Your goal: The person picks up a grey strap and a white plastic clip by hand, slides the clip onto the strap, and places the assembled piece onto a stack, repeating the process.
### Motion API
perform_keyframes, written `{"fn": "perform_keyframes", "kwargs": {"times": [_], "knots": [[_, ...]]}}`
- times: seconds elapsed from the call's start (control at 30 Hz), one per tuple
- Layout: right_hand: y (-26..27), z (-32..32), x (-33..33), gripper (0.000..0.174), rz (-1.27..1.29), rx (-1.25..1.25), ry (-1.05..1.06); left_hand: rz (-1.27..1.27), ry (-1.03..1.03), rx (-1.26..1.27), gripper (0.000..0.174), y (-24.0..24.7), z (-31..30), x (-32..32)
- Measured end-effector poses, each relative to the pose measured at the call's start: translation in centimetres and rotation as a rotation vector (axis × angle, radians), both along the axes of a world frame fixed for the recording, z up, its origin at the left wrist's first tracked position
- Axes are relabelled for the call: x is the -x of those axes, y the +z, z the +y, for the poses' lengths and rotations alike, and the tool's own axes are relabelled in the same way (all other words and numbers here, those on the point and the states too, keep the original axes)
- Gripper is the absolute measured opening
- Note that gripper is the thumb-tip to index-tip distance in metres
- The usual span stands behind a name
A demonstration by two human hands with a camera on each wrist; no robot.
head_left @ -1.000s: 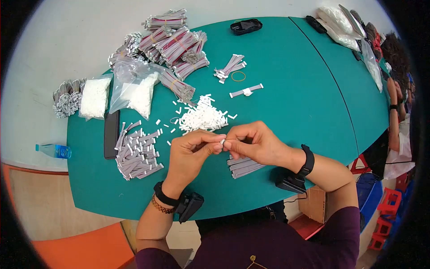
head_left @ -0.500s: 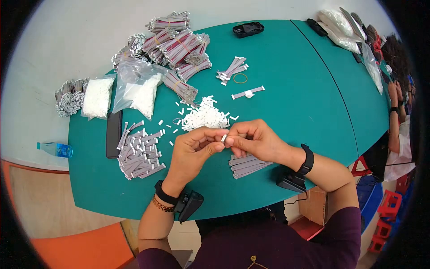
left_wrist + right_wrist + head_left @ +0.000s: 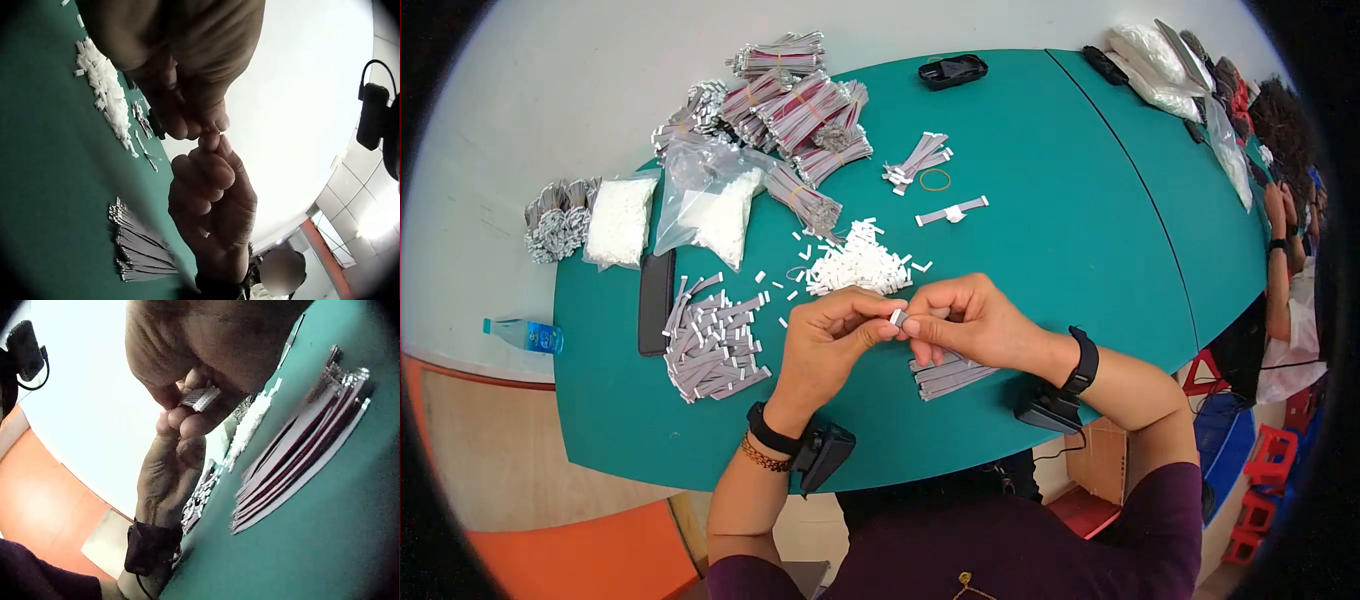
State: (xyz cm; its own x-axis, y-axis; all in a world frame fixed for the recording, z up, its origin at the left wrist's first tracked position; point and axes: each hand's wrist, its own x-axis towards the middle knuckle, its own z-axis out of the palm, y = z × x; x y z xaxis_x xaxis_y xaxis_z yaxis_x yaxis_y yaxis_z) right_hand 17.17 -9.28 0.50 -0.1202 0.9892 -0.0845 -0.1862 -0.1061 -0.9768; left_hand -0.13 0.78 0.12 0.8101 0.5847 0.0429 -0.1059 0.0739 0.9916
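Note:
In the head view, the left hand (image 3: 828, 328) and right hand (image 3: 972, 322) meet fingertip to fingertip above the table. Between them is a short grey ribbon cable (image 3: 898, 318) with a white connector at its end. Thumb and forefinger of each hand pinch it. The right wrist view shows the white connector (image 3: 206, 400) poking out from the right fingers, while most of the cable is hidden by them. Just beyond the hands lies a heap of loose white connector housings (image 3: 858, 260). Flat grey ribbon cables (image 3: 950, 377) lie under the right hand.
Short cables with white ends (image 3: 715, 345) are piled at left beside a black case (image 3: 656, 303). Behind stand bags of white parts (image 3: 620, 222) and bundled cables (image 3: 800, 110). A single cable (image 3: 953, 210), a rubber band (image 3: 935, 180) and a black pouch (image 3: 953, 70) lie farther back.
The fingers have shifted slightly around the cable piece, and its white connector has turned and shows more plainly between the fingertips. Both hands stay in nearly the same place.

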Motion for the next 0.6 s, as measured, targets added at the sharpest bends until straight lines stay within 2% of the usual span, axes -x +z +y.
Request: {"fn": "perform_keyframes", "kwargs": {"times": [0.17, 0.27, 0.5, 0.6], "knots": [[-0.06, 0.05, 0.03, 0.019, -0.003, -0.003, -0.038, 0.006, -0.050, 0.090, 0.023, 0.42, 0.19, -0.02], [-0.08, 0.04, 0.07, 0.019, -0.024, -0.001, -0.047, 0.031, -0.061, 0.062, 0.022, 0.55, 0.38, 0.17], [-0.05, -0.17, 0.55, 0.018, -0.138, -0.062, -0.056, 0.070, 0.001, 0.078, 0.013, 0.07, 0.14, 0.01], [0.07, -0.10, 0.53, 0.018, -0.111, -0.040, -0.045, 0.055, 0.052, 0.062, 0.012, 0.19, -0.05, -0.09]]}}
